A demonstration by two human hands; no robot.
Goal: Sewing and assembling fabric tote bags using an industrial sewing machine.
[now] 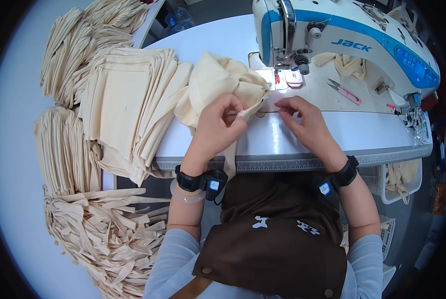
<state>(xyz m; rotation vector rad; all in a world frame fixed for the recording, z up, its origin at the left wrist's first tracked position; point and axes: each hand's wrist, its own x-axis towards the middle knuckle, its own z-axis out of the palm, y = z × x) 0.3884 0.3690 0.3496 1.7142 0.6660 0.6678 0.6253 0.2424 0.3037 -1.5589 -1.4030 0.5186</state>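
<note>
A bunched cream cloth piece (214, 74), probably a fabric bag, lies on the white table just left of the sewing machine's needle area. My left hand (222, 123) pinches its near right edge between thumb and fingers. A cream strap (230, 158) hangs below that hand over the table's front edge. My right hand (305, 124) is a little to the right, apart from the cloth, its fingers curved and parted with nothing seen in them. The sewing machine (332, 35), white and blue, stands beyond both hands, its presser foot (277, 78) lit by a lamp.
Left of the cloth lies a stack of flat cream fabric pieces (128, 94), with bundled cream pieces (66, 55) and a pile of cream straps (103, 234) around it. Pink-handled thread snips (346, 92) lie under the machine arm. A white basket (404, 182) sits below the table's right side.
</note>
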